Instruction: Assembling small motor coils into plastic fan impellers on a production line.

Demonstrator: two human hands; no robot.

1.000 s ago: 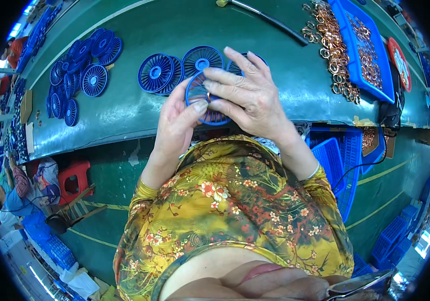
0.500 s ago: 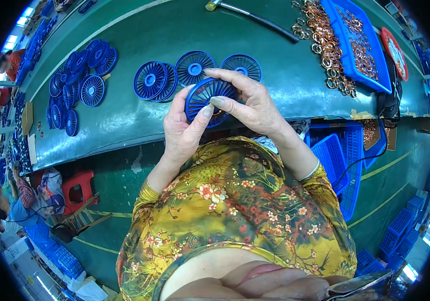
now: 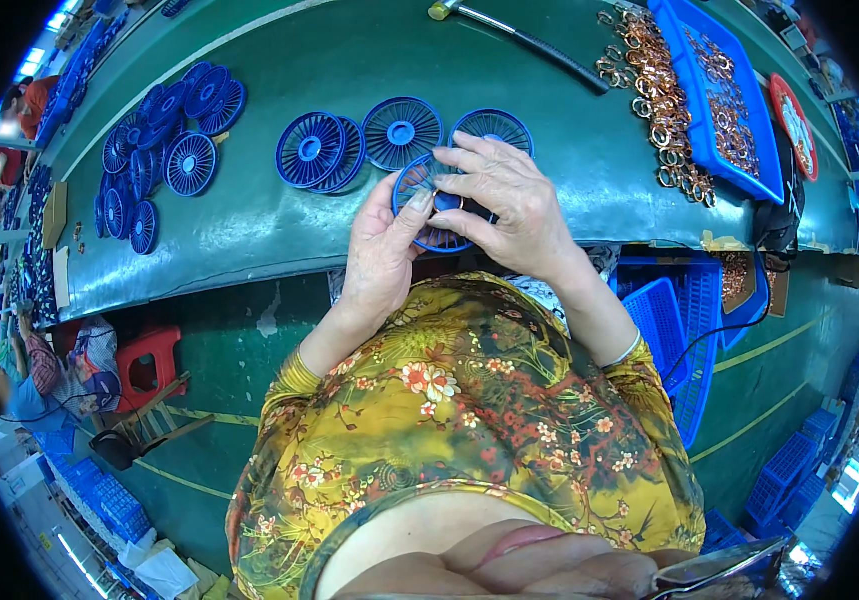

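My left hand [image 3: 381, 245] grips a round blue plastic spoked wheel [image 3: 411, 183] by its near left side, its thumb lying across the spokes. The wheel is tilted above the near edge of the table. Across its right half lies my right hand [image 3: 509, 205], fingers curled over the face and thumb pressed near the lower middle. A small coppery glint shows between the right thumb and fingers, too covered to make out. Just beyond the hands, more such wheels lie on the green tabletop: an overlapping pair [image 3: 310, 150], one wheel [image 3: 401, 133], and another [image 3: 494, 128] partly hidden by my right hand.
Several blue wheels [image 3: 190, 164] are heaped at the left. A hammer [image 3: 524, 40] lies at the far side. Copper-coloured rings [image 3: 661, 110] spill beside a blue tray [image 3: 691, 112] of rings. A red dish [image 3: 787, 92] stands beyond it. Blue crates [image 3: 697, 385] sit below the table at right.
My right hand has shifted from the wheel's far rim to over its face, fingers now curled inward. The wheel has moved slightly right and turned flatter toward the view.
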